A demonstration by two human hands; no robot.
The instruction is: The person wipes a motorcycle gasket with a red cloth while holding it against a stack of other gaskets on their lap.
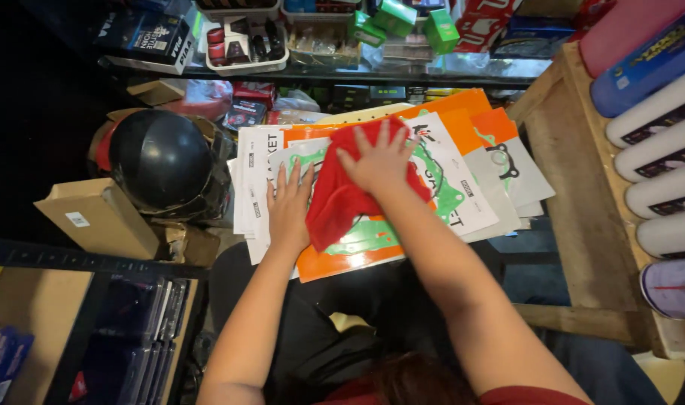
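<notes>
While both hands press down on the stack: the person sits with a pile of flat packets across the lap, seen from above.
Right hand (378, 161): fingers spread wide, palm flat on the red cloth (342, 196); nothing gripped.
Left hand (288, 204): fingers straight and close together, palm flat on the packet stack (462, 187), touching the cloth's left edge.
Red cloth: crumpled, lying near the middle of the top packet; its long axis runs from the stack's far edge, under the right hand, down toward the near-left corner.
Packet stack: flat orange, white and grey gasket packets fanned out, long axis running left to right, the right end tilted toward the far side; green gasket outlines show on the top sheet.
Edges: the stack's near edge overhangs the lap; its far edge lies just beside the cluttered shelf (320, 73); its right corners reach toward the wooden rack (582, 195).
Open room: a bare strip of top packet lies right of the cloth; little room on the left, where a black helmet (161, 159) sits just beside the stack, with a cardboard box (95, 217) near it.
Right side: rolled tubes (657, 142) lie on the wooden rack, well apart from the hands.
</notes>
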